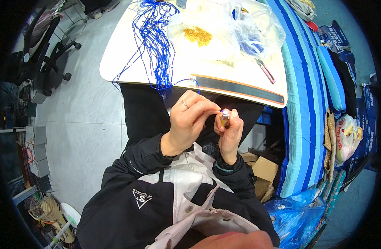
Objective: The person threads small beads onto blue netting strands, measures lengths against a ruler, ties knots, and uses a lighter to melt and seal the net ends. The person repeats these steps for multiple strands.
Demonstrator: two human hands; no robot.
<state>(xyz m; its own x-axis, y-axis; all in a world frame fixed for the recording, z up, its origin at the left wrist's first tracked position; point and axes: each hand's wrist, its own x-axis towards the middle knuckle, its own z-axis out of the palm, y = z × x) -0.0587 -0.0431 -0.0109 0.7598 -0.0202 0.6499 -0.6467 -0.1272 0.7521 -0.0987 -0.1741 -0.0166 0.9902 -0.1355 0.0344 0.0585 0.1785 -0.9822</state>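
My left hand (pixel 185 120), with a ring on one finger, pinches the end of a blue cord in front of my lap. Close against that fingertip, my right hand (pixel 231 137) grips a small lighter (pixel 225 120) upright, thumb near its top. A tiny bluish glow shows between the two; whether it is flame or cord, I cannot tell. On the white table (pixel 120 54), a tangled bundle of blue beaded cords (pixel 155 45) hangs partly over the near edge, one strand running toward my left hand. Along that edge lies a dark ruler (pixel 236 88).
A pile of small gold beads (pixel 198 36) lies on clear plastic. Right of it sits a clear plastic bag (pixel 257 35) with blue contents, near a pink-handled cutting tool (pixel 265 70). A blue striped bed cover (pixel 302 103) borders the table; an office chair (pixel 41 50) stands left.
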